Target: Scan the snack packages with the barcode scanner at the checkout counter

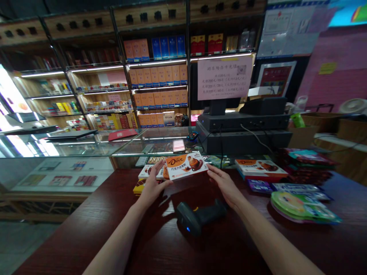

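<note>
A white and orange Dove chocolate box is raised above the dark wooden counter, its printed front facing me and slightly tilted. My left hand grips its left end, thumb at the lower corner. At the right edge, the fingers of my right hand pinch the box. Below it, a black barcode scanner lies on its side with a blue light on. Behind my left hand, another Dove box sits on a yellow package, both partly hidden.
To the right lie a Dove box, purple packets, a green package and stacked dark red bags. A glass display case and a register stand beyond the counter. Stocked shelves line the wall.
</note>
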Available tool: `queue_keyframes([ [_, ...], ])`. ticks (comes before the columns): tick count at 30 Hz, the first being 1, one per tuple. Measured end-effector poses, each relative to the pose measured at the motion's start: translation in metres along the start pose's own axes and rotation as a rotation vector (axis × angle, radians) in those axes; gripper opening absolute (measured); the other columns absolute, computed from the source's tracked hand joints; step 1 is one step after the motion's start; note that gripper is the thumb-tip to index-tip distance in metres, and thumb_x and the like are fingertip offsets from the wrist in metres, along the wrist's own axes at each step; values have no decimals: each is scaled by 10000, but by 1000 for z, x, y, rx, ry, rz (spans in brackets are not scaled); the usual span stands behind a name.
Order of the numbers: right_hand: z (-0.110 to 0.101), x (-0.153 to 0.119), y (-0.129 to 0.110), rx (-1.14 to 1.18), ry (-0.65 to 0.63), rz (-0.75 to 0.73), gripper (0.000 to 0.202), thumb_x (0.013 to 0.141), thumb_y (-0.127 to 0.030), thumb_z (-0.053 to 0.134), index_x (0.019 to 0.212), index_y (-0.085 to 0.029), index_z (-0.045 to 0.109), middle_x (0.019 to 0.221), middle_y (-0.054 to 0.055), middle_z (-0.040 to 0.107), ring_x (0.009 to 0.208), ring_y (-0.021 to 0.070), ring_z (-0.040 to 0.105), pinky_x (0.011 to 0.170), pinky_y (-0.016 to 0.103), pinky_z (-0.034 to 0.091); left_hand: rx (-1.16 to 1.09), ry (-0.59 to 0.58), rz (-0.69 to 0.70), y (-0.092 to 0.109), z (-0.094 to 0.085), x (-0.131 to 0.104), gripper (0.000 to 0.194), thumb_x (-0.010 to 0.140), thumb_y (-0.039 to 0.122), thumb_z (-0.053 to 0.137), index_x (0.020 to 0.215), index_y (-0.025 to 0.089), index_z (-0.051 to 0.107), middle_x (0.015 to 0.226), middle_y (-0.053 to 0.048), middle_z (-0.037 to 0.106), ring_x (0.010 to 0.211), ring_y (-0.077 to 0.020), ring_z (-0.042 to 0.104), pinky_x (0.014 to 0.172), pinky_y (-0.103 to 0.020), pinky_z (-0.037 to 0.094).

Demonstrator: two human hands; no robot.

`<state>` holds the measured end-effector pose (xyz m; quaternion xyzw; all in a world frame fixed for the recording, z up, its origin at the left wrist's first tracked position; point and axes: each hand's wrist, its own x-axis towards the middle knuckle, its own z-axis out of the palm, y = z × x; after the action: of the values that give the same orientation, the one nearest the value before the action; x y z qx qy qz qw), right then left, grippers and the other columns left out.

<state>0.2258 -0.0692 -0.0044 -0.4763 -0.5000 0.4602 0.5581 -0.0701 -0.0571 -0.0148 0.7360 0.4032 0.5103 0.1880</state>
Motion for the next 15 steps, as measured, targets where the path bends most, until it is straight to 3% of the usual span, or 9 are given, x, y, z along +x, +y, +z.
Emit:
queue_keyframes([
  [6, 25, 6, -12, -17, -68, -2, 428, 779, -445, 674, 1156, -256, 748, 1222, 53, 731, 1167, 289, 642, 974, 416, 505, 75, -8, 1, -11, -29, 7, 760, 802, 342, 737, 1455, 268, 355, 1514, -165, 475, 1397, -280, 471, 1074, -444, 474],
  [11, 51, 16, -20, -68, -117, -11, 486, 799, -427, 657, 1247, -241, 696, 1322, 59, 679, 1263, 279, 585, 1079, 442, 432, 38, -14, -16, -23, -60, 11, 737, 806, 353, 731, 1438, 223, 376, 1515, -175, 468, 1419, -276, 441, 1142, -462, 404],
  [15, 70, 22, -23, -102, -200, -26, 628, 862, -426, 608, 1449, -222, 516, 1286, 67, 701, 1227, 242, 618, 1113, 424, 402, 39, -45, -70, -31, -83, 14, 775, 798, 384, 733, 1447, 208, 348, 1524, -176, 457, 1437, -278, 415, 1176, -486, 363],
])
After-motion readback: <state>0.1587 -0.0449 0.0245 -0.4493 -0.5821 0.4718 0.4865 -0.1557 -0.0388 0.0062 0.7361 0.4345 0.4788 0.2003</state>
